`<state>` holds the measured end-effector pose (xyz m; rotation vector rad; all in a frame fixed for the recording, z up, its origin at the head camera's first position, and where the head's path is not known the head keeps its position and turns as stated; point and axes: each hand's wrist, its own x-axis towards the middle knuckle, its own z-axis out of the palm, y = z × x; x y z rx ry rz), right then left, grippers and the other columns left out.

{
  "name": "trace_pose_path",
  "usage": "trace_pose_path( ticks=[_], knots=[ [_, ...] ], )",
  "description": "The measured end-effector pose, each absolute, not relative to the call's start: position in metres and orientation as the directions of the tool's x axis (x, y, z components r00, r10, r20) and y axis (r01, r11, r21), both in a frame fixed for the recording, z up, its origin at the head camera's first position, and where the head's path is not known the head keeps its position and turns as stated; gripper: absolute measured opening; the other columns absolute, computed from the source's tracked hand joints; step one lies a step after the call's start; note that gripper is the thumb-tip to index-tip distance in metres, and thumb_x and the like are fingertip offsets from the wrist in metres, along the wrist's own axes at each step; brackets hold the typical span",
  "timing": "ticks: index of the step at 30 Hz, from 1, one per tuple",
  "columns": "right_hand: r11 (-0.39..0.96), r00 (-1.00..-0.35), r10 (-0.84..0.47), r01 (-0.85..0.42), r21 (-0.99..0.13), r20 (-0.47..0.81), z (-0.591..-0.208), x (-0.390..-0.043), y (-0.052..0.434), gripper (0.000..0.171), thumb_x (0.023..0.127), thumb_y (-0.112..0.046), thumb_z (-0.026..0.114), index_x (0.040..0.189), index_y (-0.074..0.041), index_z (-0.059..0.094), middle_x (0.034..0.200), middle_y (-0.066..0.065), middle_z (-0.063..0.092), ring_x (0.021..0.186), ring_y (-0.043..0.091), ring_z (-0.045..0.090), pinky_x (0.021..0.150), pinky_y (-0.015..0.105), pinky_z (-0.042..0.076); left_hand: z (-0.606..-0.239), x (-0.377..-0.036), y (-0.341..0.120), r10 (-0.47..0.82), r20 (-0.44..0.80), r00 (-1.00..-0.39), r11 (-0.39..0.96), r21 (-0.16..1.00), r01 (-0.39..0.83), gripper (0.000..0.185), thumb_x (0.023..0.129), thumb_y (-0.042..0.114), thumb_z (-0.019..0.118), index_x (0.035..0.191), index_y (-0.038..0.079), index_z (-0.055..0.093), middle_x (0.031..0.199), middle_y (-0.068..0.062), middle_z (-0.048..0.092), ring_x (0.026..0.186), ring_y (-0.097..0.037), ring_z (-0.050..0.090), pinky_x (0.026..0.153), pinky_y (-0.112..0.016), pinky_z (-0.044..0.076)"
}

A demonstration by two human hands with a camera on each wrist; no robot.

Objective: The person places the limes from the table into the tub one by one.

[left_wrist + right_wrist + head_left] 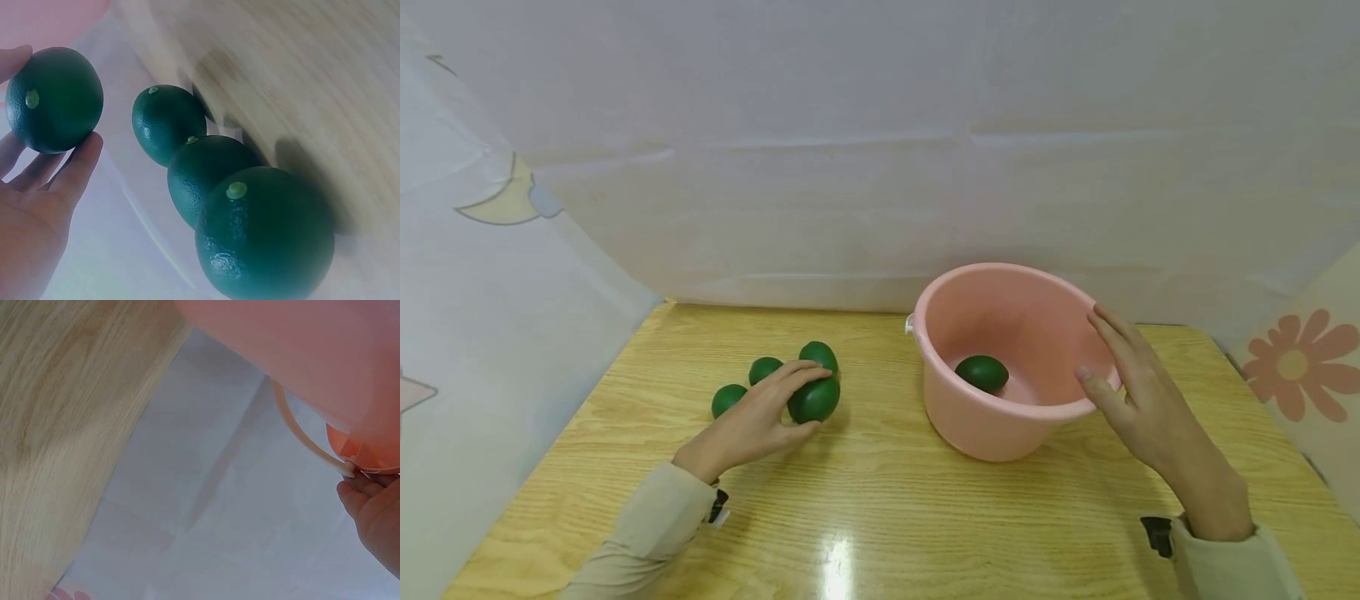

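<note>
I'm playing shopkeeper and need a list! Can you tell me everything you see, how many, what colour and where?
Held fruit: 1, green, in the left hand
Loose fruits: 3, green, on the table, beside the left hand
Bucket fruit: 1, green, inside the bucket
Bucket: 1, pink, on the table
Handle: 1, pale orange, on the bucket
Table: 1, yellowish wood, under everything
Backdrop: whitish, behind and beside the table
Moon print: 1, yellow, left side
Flower print: 1, orange-pink, right side
Sleeves: 2, beige, on the arms
Left hand: 1, bare, around the held fruit
Right hand: 1, bare, holding the bucket's rim
</note>
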<state>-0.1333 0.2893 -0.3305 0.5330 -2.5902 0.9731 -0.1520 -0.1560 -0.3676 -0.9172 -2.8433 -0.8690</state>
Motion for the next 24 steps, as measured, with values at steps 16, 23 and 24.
trace_pose_path(
  ticks=[16, 23, 24],
  knots=[
    [0.697, -0.883, -0.227, -0.442, -0.564, 0.412, -0.329, -0.132, 0.289, 0.064, 0.099, -0.02, 0.053, 0.157, -0.009, 0.028, 0.165, 0.012, 0.02, 0.151, 0.042, 0.015, 0.113, 0.074, 0.014, -0.358, -0.158, -0.148, 0.559, 0.229, -0.797, 0.629, 0.508, 0.588, 0.065, 0.088, 0.015, 0.076, 0.145, 0.01, 0.047, 0.149, -0.017, 0.044, 0.122, -0.035, 0.059, 0.091, -0.048, 0.057],
    [0.703, -0.882, -0.229, -0.442, -0.557, 0.412, -0.328, -0.133, 0.289, 0.064, 0.099, -0.02, 0.054, 0.156, -0.007, 0.028, 0.165, 0.012, 0.02, 0.151, 0.042, 0.016, 0.113, 0.074, 0.015, -0.351, -0.16, -0.144, 0.577, 0.277, -0.768, 0.597, 0.499, 0.628, 0.065, 0.087, 0.017, 0.076, 0.145, 0.01, 0.047, 0.146, -0.011, 0.047, 0.119, -0.029, 0.061, 0.091, -0.044, 0.057],
    [0.704, -0.882, -0.229, -0.443, -0.555, 0.412, -0.328, -0.133, 0.289, 0.064, 0.099, -0.02, 0.054, 0.156, -0.007, 0.029, 0.165, 0.012, 0.02, 0.151, 0.042, 0.016, 0.113, 0.073, 0.015, -0.35, -0.16, -0.143, 0.578, 0.275, -0.768, 0.595, 0.502, 0.627, 0.065, 0.088, 0.017, 0.076, 0.145, 0.011, 0.047, 0.146, -0.01, 0.047, 0.119, -0.028, 0.061, 0.092, -0.043, 0.057]
  ],
)
